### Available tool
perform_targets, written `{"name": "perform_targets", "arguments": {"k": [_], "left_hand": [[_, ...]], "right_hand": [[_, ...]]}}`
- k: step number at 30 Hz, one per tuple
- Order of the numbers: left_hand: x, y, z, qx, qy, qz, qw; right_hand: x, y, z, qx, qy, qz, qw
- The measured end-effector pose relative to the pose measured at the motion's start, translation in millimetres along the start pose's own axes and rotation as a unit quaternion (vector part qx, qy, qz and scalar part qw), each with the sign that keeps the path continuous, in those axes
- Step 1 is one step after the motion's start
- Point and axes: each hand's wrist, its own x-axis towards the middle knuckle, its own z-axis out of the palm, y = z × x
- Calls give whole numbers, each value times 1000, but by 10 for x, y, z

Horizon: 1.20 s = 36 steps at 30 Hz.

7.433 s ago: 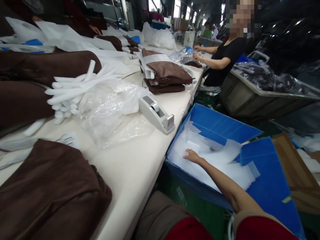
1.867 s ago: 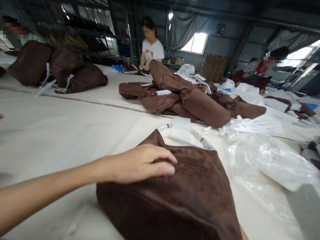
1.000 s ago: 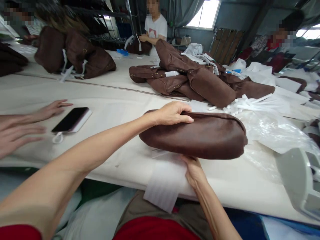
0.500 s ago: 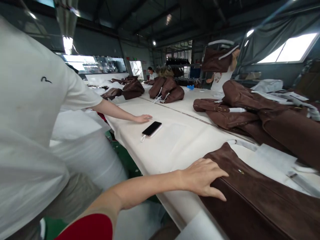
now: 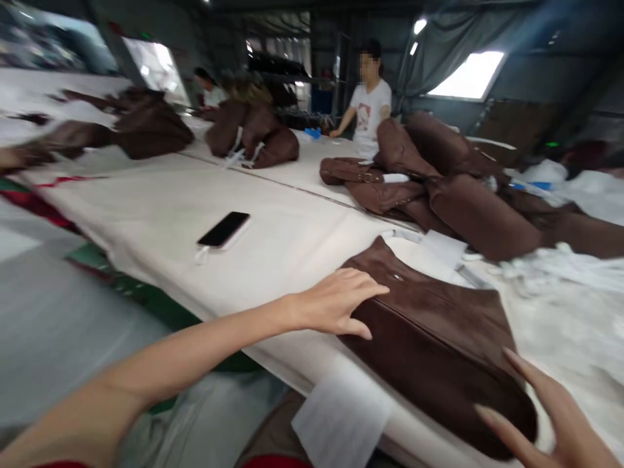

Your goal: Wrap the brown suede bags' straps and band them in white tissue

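A dark brown leather bag (image 5: 439, 325) lies on its side along the near edge of the white-covered table (image 5: 160, 195). My left hand (image 5: 338, 302) rests on the bag's left end, fingers and thumb spread. At the bag's right end is my right hand (image 5: 550, 416), its thumb and fingers apart around the corner. A small metal fitting shows on the bag's upper side. White straps and wrapping (image 5: 443, 250) lie just behind the bag.
A black-screened phone (image 5: 224, 231) lies left of the bag. Brown bags (image 5: 482, 208) are heaped at the right, more (image 5: 253, 133) farther back. A person (image 5: 370, 107) stands across the table. White sheet material (image 5: 341, 416) hangs at the near edge.
The view has swung right. My right hand has come into view at the bag's right end. The nearby person in white at the left is out of view. The person across no longer holds up a bag.
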Motion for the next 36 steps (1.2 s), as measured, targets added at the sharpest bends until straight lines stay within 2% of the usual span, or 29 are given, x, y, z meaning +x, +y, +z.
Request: {"name": "perform_targets", "arguments": {"k": [2,5,8,13,18,22,27,30,32,36], "left_hand": [[38,27,56,34,-24,25,999],[109,41,137,101,-51,22,993],[202,5,132,144,-40,14,989],[233,-123,109,93,-44,-14,995],[53,-197,256,43,14,-14,999],[19,-223,331,41,32,-20,998],[-3,-251,208,12,3,-17,1000],[-111,-288,90,-16,-5,-27,999],[-213,-316,59,-27,9,-41,999],[-357,-372,144,-18,43,-55,997]], "right_hand": [[-58,-112,-10,-63,-25,-1,998],[39,-273,60,-125,-74,-6,989],[185,-333,84,-164,-62,0,984],[172,-306,58,-103,-66,18,992],[-15,-302,162,-50,-32,47,997],[-29,-320,226,-37,-24,61,997],[-52,-286,125,-19,-39,76,996],[-205,-171,63,-22,5,82,996],[-364,-67,102,-32,48,81,995],[-588,103,304,-37,87,83,992]]}}
